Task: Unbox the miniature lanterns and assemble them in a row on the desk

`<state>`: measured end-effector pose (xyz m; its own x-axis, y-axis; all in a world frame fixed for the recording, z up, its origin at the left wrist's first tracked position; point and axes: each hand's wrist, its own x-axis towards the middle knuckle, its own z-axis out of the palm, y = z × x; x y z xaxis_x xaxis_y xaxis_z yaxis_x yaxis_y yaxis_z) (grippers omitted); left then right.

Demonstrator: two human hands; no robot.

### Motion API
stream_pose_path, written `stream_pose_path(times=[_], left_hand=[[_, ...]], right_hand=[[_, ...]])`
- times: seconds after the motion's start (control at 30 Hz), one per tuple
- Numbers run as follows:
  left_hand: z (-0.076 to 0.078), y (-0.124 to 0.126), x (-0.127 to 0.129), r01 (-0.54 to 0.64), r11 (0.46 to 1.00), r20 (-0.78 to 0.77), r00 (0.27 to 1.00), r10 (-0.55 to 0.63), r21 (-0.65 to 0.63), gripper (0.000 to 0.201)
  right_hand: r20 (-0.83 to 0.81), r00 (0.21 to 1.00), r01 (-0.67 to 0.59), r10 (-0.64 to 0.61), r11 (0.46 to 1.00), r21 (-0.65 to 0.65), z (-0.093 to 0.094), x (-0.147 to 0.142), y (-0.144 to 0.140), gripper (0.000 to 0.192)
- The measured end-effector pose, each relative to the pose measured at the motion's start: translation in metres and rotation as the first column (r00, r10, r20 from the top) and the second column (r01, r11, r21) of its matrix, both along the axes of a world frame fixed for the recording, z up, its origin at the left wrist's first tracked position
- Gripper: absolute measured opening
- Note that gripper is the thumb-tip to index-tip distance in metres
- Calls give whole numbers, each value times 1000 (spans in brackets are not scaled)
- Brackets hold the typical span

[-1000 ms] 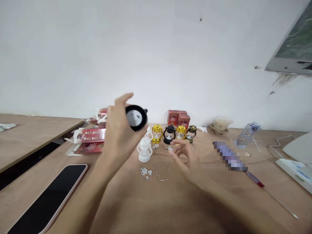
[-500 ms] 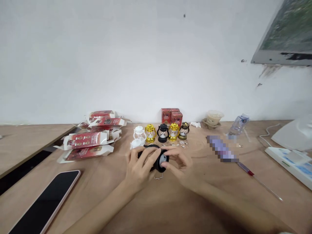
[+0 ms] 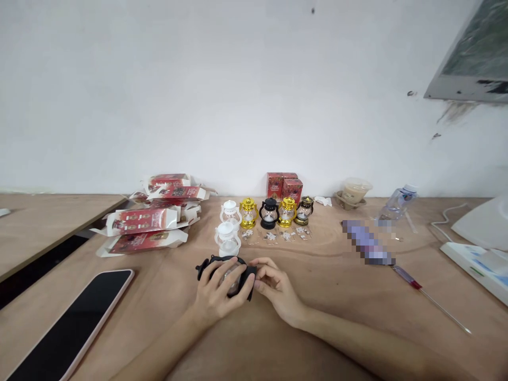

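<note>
On the near part of the wooden table (image 3: pixel 341 296), the left hand (image 3: pixel 216 293) wraps a black toy lantern (image 3: pixel 227 272) lying on its side, while the right hand (image 3: pixel 278 288) pinches its end with the fingertips. Left of them lies a smartphone (image 3: pixel 71 323), screen dark; a red-handled screwdriver (image 3: pixel 428 299) lies well right. Farther back stand small lanterns (image 3: pixel 270 213), with opened red boxes (image 3: pixel 146 225) to their left. Behind rises a white wall (image 3: pixel 198 95).

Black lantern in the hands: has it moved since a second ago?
Yes. The black lantern has come down from level with the row of small lanterns to the table, nearer the person.
</note>
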<state>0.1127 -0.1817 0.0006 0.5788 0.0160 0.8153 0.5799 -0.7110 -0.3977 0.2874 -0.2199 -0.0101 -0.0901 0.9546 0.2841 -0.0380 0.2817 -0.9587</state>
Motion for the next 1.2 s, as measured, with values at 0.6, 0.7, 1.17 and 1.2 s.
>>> stream_pose_path(times=[0.6, 0.7, 1.17, 1.2], left_hand=[[-2, 25, -12, -3, 985, 63, 998, 14, -170, 28], [-1, 24, -12, -9, 981, 50, 999, 19, -196, 30], [0, 22, -11, 121, 965, -90, 985, -145, -234, 31], [-1, 22, -11, 133, 965, -100, 982, -159, -227, 31]], right_hand=[[405, 891, 212, -205, 977, 29, -9, 18, 22, 10], [434, 874, 203, -216, 976, 76, -8, 17, 21, 18], [457, 764, -26, -455, 686, 727, -1, 13, -1, 16], [456, 754, -22, -474, 675, 738, -1, 12, -2, 16]])
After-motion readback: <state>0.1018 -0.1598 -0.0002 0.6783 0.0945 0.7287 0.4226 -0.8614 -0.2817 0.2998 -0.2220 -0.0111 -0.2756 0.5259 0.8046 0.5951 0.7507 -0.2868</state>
